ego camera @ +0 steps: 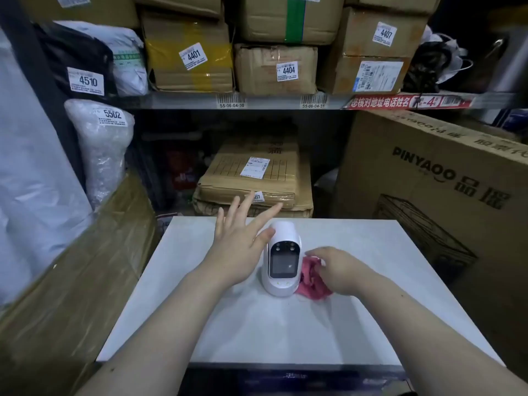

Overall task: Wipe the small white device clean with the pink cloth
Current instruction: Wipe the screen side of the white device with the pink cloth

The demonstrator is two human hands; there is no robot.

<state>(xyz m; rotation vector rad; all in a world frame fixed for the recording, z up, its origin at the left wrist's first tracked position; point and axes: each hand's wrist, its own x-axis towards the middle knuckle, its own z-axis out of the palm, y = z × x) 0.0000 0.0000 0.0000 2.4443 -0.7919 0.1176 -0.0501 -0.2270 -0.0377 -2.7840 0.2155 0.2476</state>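
Tabletop [360,252]: device [282,261] between left hand [237,247], cloth [308,277]

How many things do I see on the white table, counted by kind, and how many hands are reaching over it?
white device: 1
pink cloth: 1
hands: 2 (left hand, right hand)
Total: 4

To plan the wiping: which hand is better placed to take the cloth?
Right. The right hand curls over the cloth; the left hand is open, thumb on the device.
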